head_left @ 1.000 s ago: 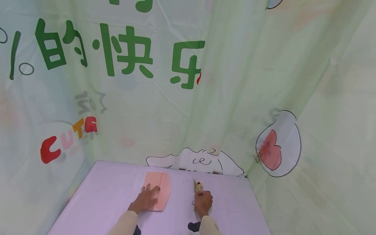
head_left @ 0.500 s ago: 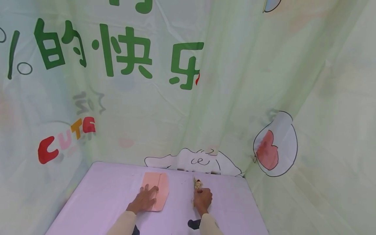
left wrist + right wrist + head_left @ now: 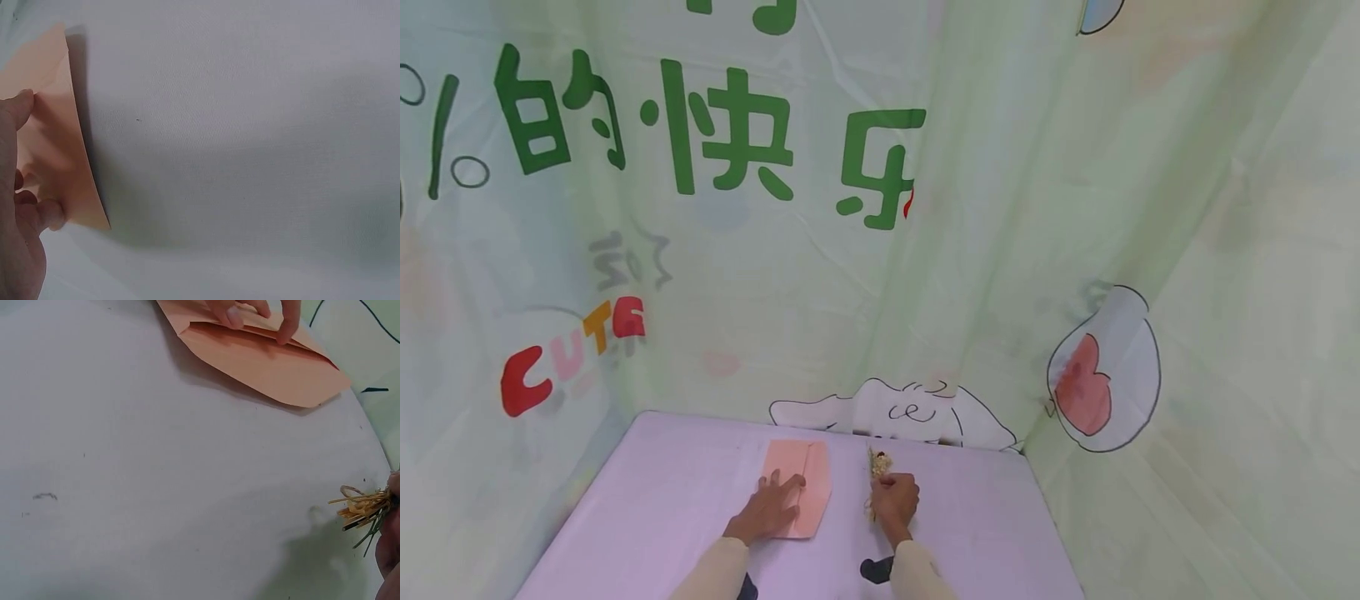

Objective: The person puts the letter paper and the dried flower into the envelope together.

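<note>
A peach-pink envelope [image 3: 818, 487] lies on the table with its flap unfolded toward the right. My left hand [image 3: 767, 507] rests on it, fingers spread, and in the right wrist view the fingertips [image 3: 284, 337] press beside the envelope's slit-like opening. To the right of the envelope, my right hand [image 3: 896, 502] pinches a small bunch of dried flowers [image 3: 881, 463]. The pale flower heads point toward the back of the table. Cut stems [image 3: 365, 509] and a loop of twine stick out below that hand in the right wrist view; its fingers are mostly out of that picture.
The table [image 3: 985, 517] has a pale lilac cover. Printed fabric curtains [image 3: 760, 333] surround it at the back and both sides, close to its edges. A strip of table separates the envelope from the flowers. A black strap [image 3: 876, 570] shows by the right sleeve.
My right hand has carried the dried flowers left, nearer the envelope, and slightly farther back. The left hand and the envelope stay in place.
</note>
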{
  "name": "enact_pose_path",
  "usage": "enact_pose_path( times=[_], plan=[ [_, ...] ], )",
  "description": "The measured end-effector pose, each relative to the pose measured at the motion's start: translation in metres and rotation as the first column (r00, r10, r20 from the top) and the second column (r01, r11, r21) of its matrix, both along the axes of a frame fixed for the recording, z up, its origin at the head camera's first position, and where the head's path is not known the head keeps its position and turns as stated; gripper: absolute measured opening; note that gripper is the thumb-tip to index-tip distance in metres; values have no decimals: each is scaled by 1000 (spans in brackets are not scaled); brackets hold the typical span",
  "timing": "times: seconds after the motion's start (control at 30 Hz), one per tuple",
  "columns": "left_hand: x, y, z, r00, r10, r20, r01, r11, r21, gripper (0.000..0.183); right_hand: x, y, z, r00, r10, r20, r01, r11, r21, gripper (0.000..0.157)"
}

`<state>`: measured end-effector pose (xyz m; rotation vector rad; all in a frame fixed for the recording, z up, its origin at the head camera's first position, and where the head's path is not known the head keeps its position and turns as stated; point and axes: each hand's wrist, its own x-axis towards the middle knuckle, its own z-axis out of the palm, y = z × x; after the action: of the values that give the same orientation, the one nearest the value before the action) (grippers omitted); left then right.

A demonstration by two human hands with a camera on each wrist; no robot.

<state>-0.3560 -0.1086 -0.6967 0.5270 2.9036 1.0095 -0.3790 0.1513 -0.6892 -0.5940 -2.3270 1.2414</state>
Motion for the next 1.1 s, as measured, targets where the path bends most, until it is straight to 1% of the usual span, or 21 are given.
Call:
enact_pose_path(
  times=[0.03,0.07,0.1,0.23,0.3,0.33,0.37,0.43,0.47,0.53,0.57,0.6,0.7,0.73,0.77,0.87,0.93,1.0,1.1],
  plan=[
    [-1,-2,-3,1000,-6,-9,7,1000,9,40,0,-6,0,1000,7,-17,-7,1000,-2,6],
    [-2,-3,-6,999,-20,-35,20,1000,4,40,-1,-13,0,999,16,-28,-16,1000,-9,6],
    [-3,-5,-7,999,-21,-39,21,1000,6,40,-1,-19,0,999,27,-39,-27,1000,-11,6],
    [-7,-8,-7,1000,-9,-2,9,1000,7,40,-4,-45,0,993,65,-98,-68,997,-24,6],
    [-7,-8,-2,999,11,35,-10,1000,-15,41,-7,-57,-1,988,77,-133,-79,997,-11,6],
    [-8,-8,-2,999,13,39,-12,1000,-24,41,-13,-60,-10,978,99,-186,-101,995,-3,7],
    [-9,-8,-3,999,17,40,-16,999,-37,42,-14,-65,-10,973,105,-204,-106,994,7,7],
    [-9,-8,-2,999,20,35,-18,998,-57,42,-15,-76,-11,969,123,-213,-122,992,19,6],
    [-9,-8,-1,999,27,38,-24,997,-67,42,-15,-81,-12,969,136,-207,-135,991,18,6],
    [-10,-8,-1,999,31,38,-29,997,-69,42,-13,-90,-11,972,165,-168,-167,986,5,6],
    [-11,-8,-2,999,32,41,-29,997,-75,43,-7,-97,-2,981,160,-106,-161,987,-3,5],
    [-11,-8,-1,998,29,48,-26,997,-66,43,-6,-101,-2,983,169,-72,-170,985,-11,5],
    [-15,-8,-10,998,17,57,-15,999,-34,45,-2,-109,-1,983,181,-7,-181,983,-9,6],
    [-17,-8,-14,999,11,41,-9,999,-34,46,0,-110,-1,984,178,6,-178,984,-7,7],
    [-19,-8,-19,1000,5,28,-4,999,-35,46,0,-112,-1,985,171,14,-171,985,-3,6],
    [-23,-9,-30,1000,-9,20,9,1000,-2,49,1,-115,-2,987,153,38,-153,988,-13,6],
    [-31,-13,-52,999,-26,-27,25,999,-26,50,1,-117,-4,988,147,40,-146,989,-24,8],
    [-32,-15,-54,1000,-28,-6,28,1000,1,51,0,-120,-7,989,139,42,-138,990,-28,10],
    [-32,-17,-55,999,-39,-23,39,999,7,50,-2,-123,-12,991,134,28,-133,991,-22,14]
  ],
)
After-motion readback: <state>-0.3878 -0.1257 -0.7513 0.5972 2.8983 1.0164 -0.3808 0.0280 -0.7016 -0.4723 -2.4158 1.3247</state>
